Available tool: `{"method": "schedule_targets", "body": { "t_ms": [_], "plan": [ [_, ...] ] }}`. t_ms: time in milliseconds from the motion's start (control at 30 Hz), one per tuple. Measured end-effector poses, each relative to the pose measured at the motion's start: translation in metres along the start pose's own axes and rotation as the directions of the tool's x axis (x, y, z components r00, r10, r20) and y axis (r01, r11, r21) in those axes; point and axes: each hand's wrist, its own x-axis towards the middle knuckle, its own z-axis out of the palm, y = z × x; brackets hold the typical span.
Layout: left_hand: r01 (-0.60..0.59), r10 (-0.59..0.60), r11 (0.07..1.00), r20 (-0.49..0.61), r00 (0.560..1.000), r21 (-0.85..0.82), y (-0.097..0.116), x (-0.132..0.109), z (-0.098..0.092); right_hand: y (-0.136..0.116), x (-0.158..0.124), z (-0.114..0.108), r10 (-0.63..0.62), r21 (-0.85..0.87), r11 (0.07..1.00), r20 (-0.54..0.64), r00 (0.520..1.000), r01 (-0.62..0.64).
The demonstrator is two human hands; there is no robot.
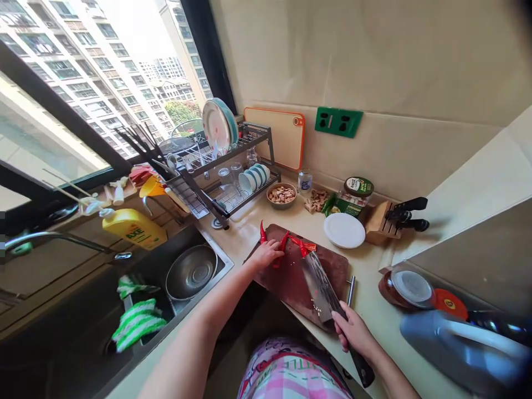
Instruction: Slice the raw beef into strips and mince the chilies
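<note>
My left hand [266, 254] is over the left part of a brown cutting board [286, 282], its fingers closed on a red chili pepper [284, 242]. Another red chili [262, 231] points up just behind that hand. My right hand [352, 331] grips the black handle of a cleaver [318, 282], whose wide blade lies low over the board. Beside the blade's far tip are cut red chili pieces [302, 245]. Pale seeds are scattered near the blade's lower edge.
Behind the board stand a bowl of garlic cloves [282, 195], a white plate [344, 230] and a knife block [380, 224]. A dish rack [233, 205] is at the back left. On the left, the sink [203, 235] holds a metal pan [192, 271]. Jars [409, 288] stand at right.
</note>
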Motion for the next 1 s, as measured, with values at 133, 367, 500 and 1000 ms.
{"method": "schedule_targets", "body": {
  "t_ms": [133, 367, 500, 1000],
  "plan": [
    [-0.184, 0.182, 0.981, 0.046, 0.982, 0.066, 0.009, 0.006, 0.007, 0.0, -0.004, 0.004, 0.015, -0.001, 1.0, -0.04, 0.999, -0.015],
    [-0.089, 0.089, 0.996, 0.07, 0.994, -0.005, 0.053, -0.01, 0.043, -0.02, -0.035, 0.019, -0.133, -0.368, 0.929, -0.251, 0.959, 0.032],
    [-0.033, 0.035, 0.999, 0.062, 0.997, -0.021, 0.063, -0.014, 0.05, -0.029, -0.048, 0.035, -0.328, -0.595, 0.791, -0.214, 0.92, 0.143],
    [0.011, -0.005, 0.998, 0.107, 0.994, -0.054, 0.072, -0.01, 0.055, -0.092, -0.049, 0.041, -0.222, -0.697, 0.709, -0.075, 0.972, 0.108]
  ]
}}
